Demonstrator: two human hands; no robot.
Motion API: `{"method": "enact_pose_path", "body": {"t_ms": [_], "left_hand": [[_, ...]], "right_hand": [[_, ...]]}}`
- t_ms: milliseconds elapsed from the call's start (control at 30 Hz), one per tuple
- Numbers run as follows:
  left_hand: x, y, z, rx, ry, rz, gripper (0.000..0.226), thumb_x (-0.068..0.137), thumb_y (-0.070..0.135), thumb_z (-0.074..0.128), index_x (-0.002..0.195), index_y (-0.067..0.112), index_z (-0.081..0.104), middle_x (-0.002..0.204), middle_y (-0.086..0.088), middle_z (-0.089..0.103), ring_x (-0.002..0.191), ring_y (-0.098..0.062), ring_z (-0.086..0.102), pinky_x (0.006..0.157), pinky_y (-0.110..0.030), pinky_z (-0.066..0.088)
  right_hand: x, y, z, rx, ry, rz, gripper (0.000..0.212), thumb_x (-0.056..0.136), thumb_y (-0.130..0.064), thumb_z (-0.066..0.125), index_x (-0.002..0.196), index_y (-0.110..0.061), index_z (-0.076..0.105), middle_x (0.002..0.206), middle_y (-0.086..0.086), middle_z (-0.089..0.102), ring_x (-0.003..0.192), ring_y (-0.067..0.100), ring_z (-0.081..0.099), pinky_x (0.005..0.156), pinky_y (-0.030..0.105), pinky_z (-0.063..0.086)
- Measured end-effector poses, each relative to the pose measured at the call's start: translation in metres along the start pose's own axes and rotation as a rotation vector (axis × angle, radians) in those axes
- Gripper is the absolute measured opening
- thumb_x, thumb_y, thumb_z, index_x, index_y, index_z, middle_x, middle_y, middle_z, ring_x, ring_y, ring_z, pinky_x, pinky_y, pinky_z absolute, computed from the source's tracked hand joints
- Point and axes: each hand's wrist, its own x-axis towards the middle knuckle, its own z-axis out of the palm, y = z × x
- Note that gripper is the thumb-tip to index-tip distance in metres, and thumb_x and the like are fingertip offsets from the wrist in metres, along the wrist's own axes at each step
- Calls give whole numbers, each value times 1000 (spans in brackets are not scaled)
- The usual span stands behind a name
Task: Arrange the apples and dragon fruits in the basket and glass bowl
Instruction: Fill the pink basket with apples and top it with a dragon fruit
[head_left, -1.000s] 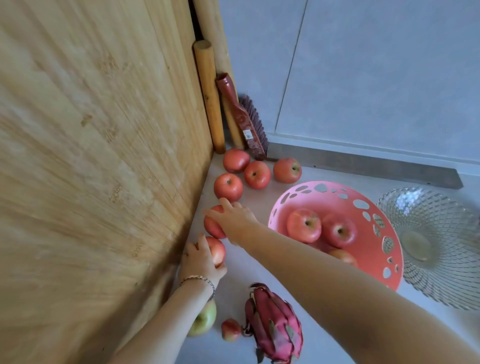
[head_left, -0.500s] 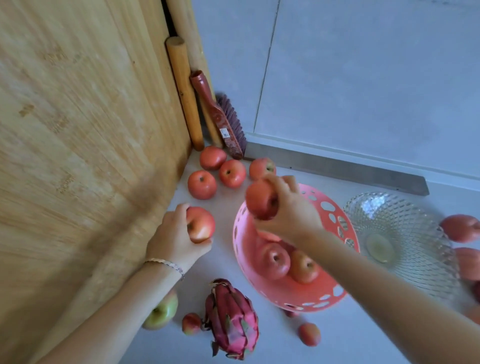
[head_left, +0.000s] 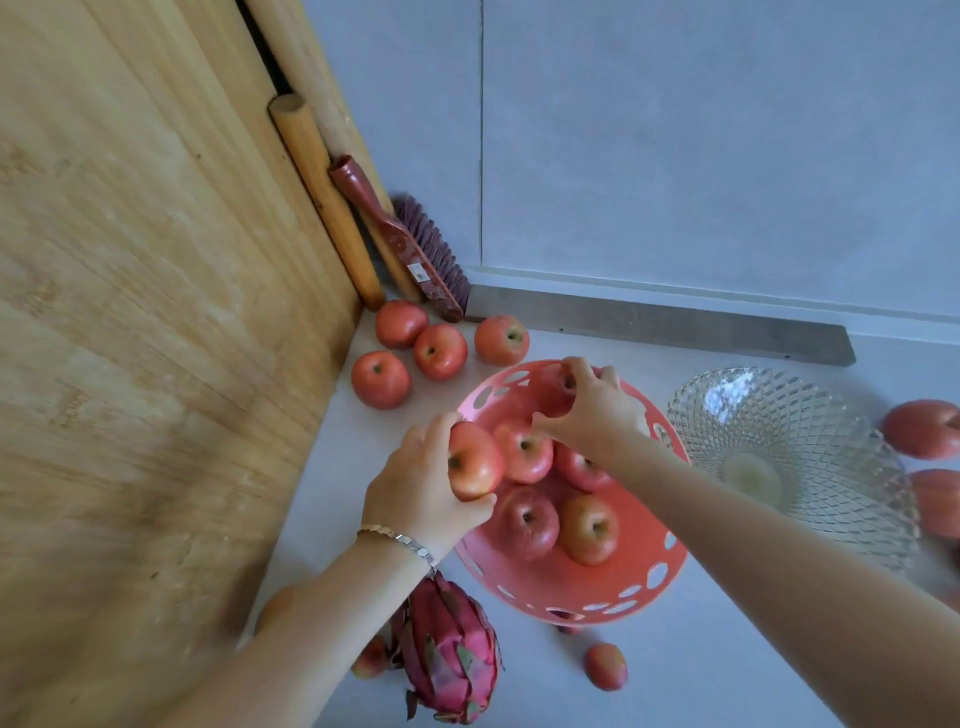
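The left hand (head_left: 415, 483) grips an apple (head_left: 474, 462) at the rim of the basket (head_left: 597, 590); the right hand (head_left: 592, 410) clutches another apple (head_left: 563, 383) inside. Dropped on the piled fruit (head_left: 524, 519), either might bounce out.

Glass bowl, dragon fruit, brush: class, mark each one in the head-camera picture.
glass bowl (head_left: 753, 410), head view, on its patterned wall left of the centre.
dragon fruit (head_left: 447, 654), head view, on the middle of its pink body.
brush (head_left: 400, 244), head view, on its red handle.
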Motion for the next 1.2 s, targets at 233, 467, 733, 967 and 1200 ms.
{"method": "enact_pose_path", "body": {"t_ms": [233,467,733,967,1200], "left_hand": [[48,33,17,291,22,179,72,62,43,71,124,27,37,114,0,56,102,-29,51,78,-36,42],[72,27,28,303,-26,223,79,68,32,75,135,27,34,121,-6,43,106,-26,46,82,-36,43],[65,26,47,479,74,213,90,81,47,58,146,13,5,136,-12,36,115,-29,43,95,-36,37],[72,27,31,224,-182,151,100,75,52,61,145,27,-6,156,-6,1,140,-31,19,109,-48,29],[115,-31,-24,-6,259,48,69,75,22,67,135,8,35,143,-21,28,131,-32,33,104,-34,30]], "right_hand": [[-6,15,-3,96,-3,-9,66,69,-45,68,127,-32,39,117,13,51,101,36,56,70,32,38],[-5,13,0,145,-54,-22,70,70,-43,68,131,-32,35,121,12,49,102,34,56,70,30,37],[-12,11,4,93,-112,-17,83,73,-40,66,141,-31,18,129,16,43,108,38,53,79,38,44],[-25,6,-7,45,-113,18,85,77,-30,62,145,-21,12,140,20,32,129,39,32,102,46,33],[4,-53,-37,104,19,-314,48,76,-15,60,123,-15,52,123,11,50,117,31,42,97,33,33]]}}
